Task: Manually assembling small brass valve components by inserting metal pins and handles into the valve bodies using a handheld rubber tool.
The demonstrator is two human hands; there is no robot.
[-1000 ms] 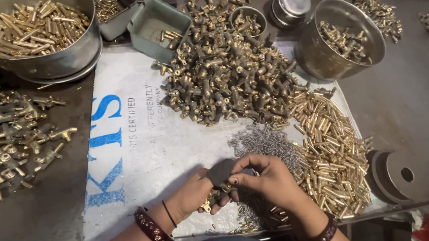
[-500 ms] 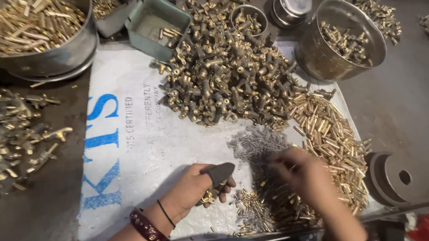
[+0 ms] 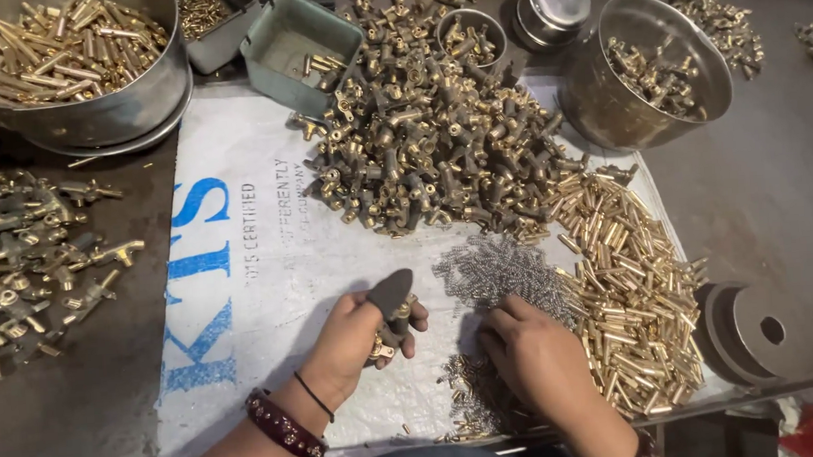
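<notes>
We see a small brass fitting with a dark grey handle-like cap [image 3: 391, 309] gripped in our left hand [image 3: 352, 340], fingers curled around it, just above the white printed woven sack [image 3: 268, 265] spread over the tabletop. Our right hand [image 3: 532, 357] lies palm down beside it, fingers spread loosely on a scatter of tiny silvery wire springs [image 3: 498, 270], holding nothing that we can make out. Just right of that hand lies a heap of short brass tubes [image 3: 631, 281]. Beyond both hands sits a big pile of brass valve bodies [image 3: 434, 147], with a round steel bowl of brass parts [image 3: 646, 73] further right and a green metal tray [image 3: 301, 47] further left.
</notes>
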